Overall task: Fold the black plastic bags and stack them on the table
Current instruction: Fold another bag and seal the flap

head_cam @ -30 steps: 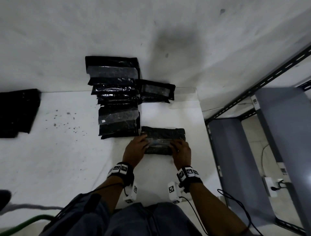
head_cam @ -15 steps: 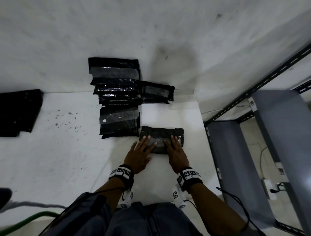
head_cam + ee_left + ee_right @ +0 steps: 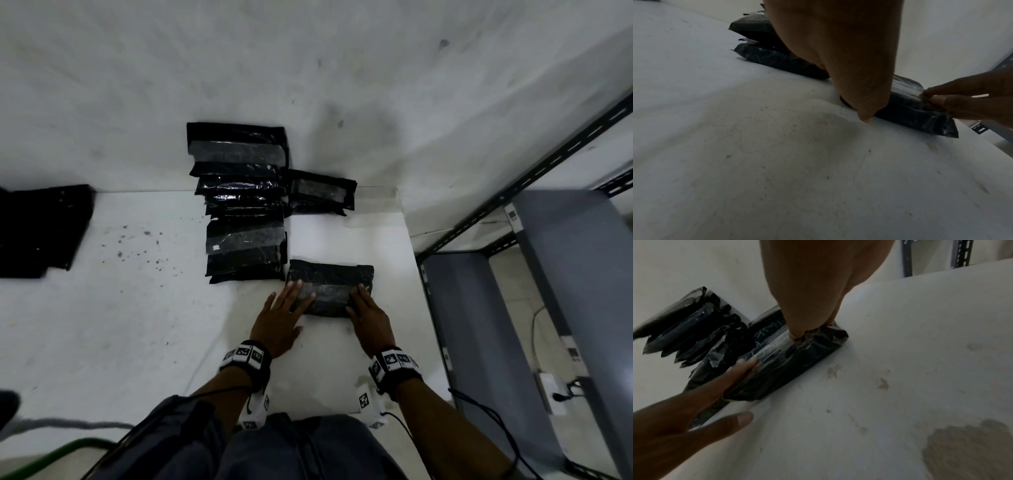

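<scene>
A folded black plastic bag (image 3: 330, 286) lies on the white table (image 3: 137, 325) close in front of me. My left hand (image 3: 291, 298) lies flat with spread fingers, its fingertips on the bag's left end and its palm on the table. My right hand (image 3: 363, 301) presses its straight fingers on the bag's right end. In the right wrist view the fingertips (image 3: 797, 335) dent the bag (image 3: 789, 363). Just beyond on the left stands a stack of folded bags (image 3: 243, 205). One more folded bag (image 3: 320, 192) lies beside the stack.
A pile of unfolded black bags (image 3: 37, 229) sits at the table's far left. A white wall rises behind the table. Right of the table edge stands a grey metal shelf rack (image 3: 513, 308), with cables on the floor below it.
Both hands went from curled on the bag's near edge to flat. The left hand has slid to the bag's left end and the right hand to its right end.
</scene>
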